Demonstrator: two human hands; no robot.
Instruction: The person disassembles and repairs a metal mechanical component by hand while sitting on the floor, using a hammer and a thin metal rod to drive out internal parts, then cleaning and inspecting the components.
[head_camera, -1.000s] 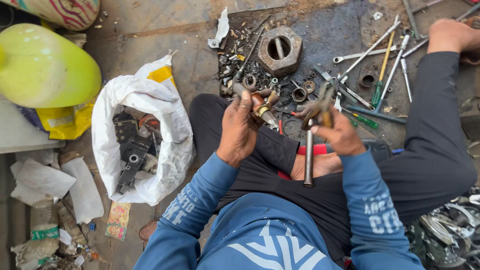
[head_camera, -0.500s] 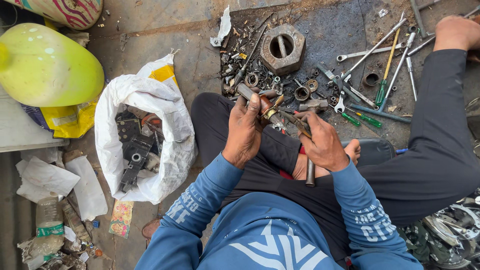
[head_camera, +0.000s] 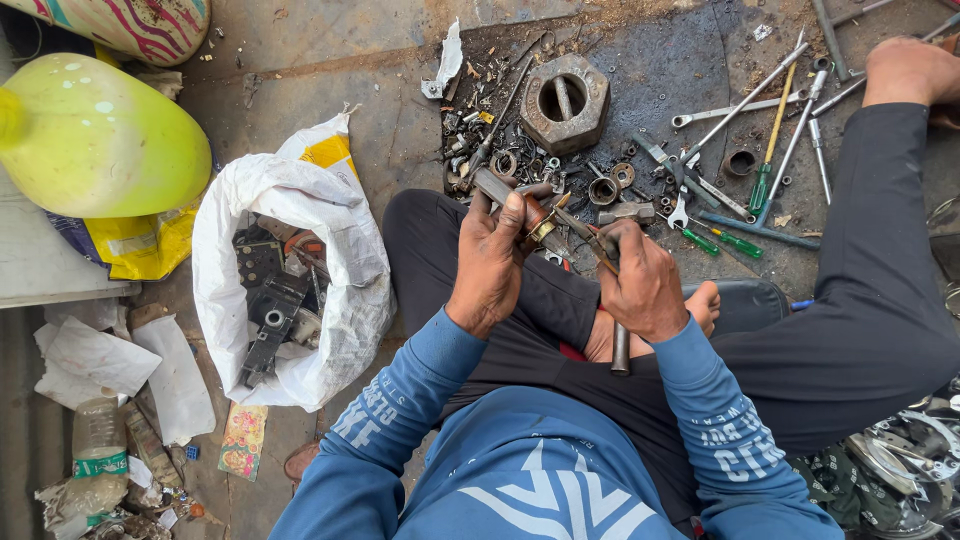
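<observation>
Hammer lower, fingers closed.

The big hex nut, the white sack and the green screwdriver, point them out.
Big hex nut (head_camera: 565, 100), head view, its flat top face.
White sack (head_camera: 345, 260), head view, its right wall.
Green screwdriver (head_camera: 738, 243), head view, its handle.

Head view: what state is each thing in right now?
Left hand: closed on metal part.
Right hand: gripping hammer, handle pointing down.
White sack: open, dark metal parts inside.
Big nut: lying flat.
Plastic bottle: lying down.
</observation>
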